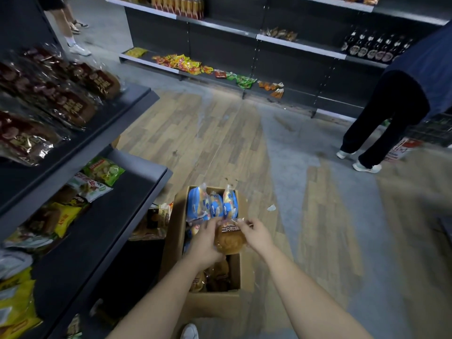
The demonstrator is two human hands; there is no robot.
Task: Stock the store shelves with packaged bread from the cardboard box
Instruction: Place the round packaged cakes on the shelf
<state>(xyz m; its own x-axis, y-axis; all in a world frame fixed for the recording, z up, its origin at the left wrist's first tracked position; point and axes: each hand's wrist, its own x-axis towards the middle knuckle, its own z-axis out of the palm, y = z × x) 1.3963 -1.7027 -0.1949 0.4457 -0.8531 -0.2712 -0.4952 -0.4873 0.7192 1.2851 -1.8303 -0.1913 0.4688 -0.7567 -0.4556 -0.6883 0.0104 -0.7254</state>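
Observation:
An open cardboard box [175,231] stands on the floor by the left shelving. Blue-and-white bread packs [212,204] stand upright at its far end, and brown packs lie at its near end. Above the box I hold a round brown bread in a clear wrapper [230,239]. My left hand [205,237] cups it from the left and below. My right hand [255,232] pinches the wrapper's top right edge.
Dark shelves on the left carry dark red bread bags [73,104] above and green and yellow snack packs [102,170] below. A person [391,106] stands at the right by the far shelving [244,33]. My shoe [189,332] is near the box.

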